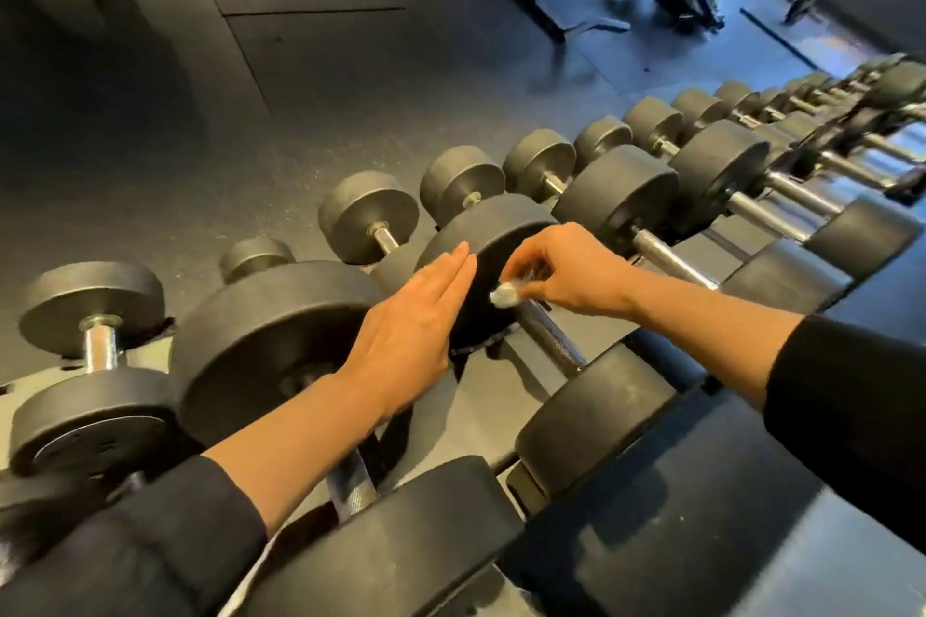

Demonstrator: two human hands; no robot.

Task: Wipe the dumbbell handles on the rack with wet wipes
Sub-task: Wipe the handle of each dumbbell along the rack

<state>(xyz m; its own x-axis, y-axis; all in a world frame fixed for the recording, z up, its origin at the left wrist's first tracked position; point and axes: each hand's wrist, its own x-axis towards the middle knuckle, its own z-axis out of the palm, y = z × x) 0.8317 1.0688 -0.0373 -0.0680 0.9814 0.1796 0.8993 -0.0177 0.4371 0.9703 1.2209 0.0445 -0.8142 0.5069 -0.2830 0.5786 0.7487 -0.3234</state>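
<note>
Caught mid-wipe on the upper tier of the dumbbell rack (506, 411), toward its near edge. Right hand (571, 271) pinched a small wadded wet wipe (503, 297) against the far end of the knurled handle (548, 341), right where it met the round rubber head (488, 241). Left hand (416, 316) flat, fingers straight, pressed on that head's face, probably steadying it. Wipe looked soft, limp and light, so best bunched in fingertips and wrapped round the bar. Dumbbell itself looked heavy and stiff, unlikely to roll much in its cradle. Knurling probably snagged the wipe a bit. More dumbbells (711, 170) lined up toward the far end of the rack.
</note>
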